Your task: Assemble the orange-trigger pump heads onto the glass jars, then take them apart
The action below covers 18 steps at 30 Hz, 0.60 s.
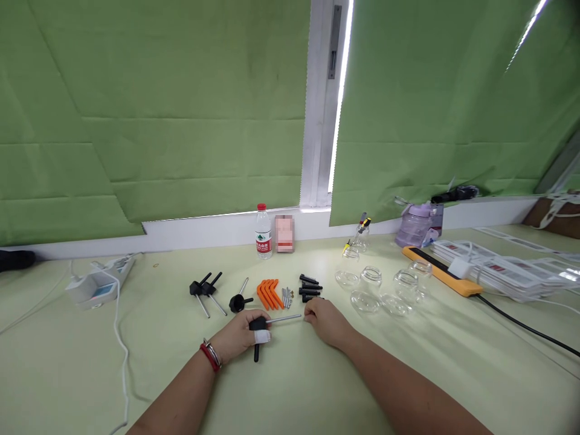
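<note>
Forearms (pixel 181 389) enter nearest. The left hand (pixel 238 335) grips a black fitting (pixel 258 325), its metal rod (pixel 284 318) joined. The right hand (pixel 330 321) has bunched fingers at the rod tip; whether they grasp anything cannot be determined. Beyond, three similar rod-bearing fittings (pixel 236 303) rest on the table (pixel 290 393); orange brackets (pixel 270 295) and black screw-like pieces (pixel 310 289) lie unattached.

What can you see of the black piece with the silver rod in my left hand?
The black piece looks like plastic: a chunky body, partly hidden by the thumb and fingers of your left hand, with a slim black arm pointing toward you. A straight, shiny rod, apparently metal, extends rightward. Its tip ends beside your right hand's fingertips; I can't tell if they touch. It's over the pale table, contact unclear.
</note>
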Available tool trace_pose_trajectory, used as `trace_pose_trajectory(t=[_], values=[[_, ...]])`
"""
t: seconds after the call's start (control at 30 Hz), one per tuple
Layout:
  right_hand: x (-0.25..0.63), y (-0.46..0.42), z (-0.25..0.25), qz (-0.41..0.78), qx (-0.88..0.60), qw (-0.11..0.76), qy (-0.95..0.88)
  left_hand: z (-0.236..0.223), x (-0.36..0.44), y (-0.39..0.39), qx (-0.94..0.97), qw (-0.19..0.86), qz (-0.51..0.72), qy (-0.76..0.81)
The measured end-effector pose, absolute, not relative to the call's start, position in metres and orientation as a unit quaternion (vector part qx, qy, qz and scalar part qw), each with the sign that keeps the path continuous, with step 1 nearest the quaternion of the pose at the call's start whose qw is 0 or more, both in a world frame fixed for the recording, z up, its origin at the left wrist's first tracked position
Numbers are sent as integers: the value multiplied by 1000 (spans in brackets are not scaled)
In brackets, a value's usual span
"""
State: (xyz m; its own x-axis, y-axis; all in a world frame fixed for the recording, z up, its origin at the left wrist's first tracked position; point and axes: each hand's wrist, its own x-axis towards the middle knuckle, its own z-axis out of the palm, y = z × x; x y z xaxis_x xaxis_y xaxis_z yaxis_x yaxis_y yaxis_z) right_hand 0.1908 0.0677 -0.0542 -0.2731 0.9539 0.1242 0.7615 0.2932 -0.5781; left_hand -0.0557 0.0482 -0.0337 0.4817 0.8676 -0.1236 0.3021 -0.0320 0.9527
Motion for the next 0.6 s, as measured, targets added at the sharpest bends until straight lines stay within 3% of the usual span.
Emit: trace_pose_trajectory(t=[0.2,0.33,0.6], values=[[191,67,-52,238,-564,236,-754,-36,-56,50,665,547,255,440],[192,69,-54,280,-562,288,-723,-37,-56,50,669,539,255,444],[191,72,-65,581,-448,401,-548,-38,-56,51,680,536,248,434]])
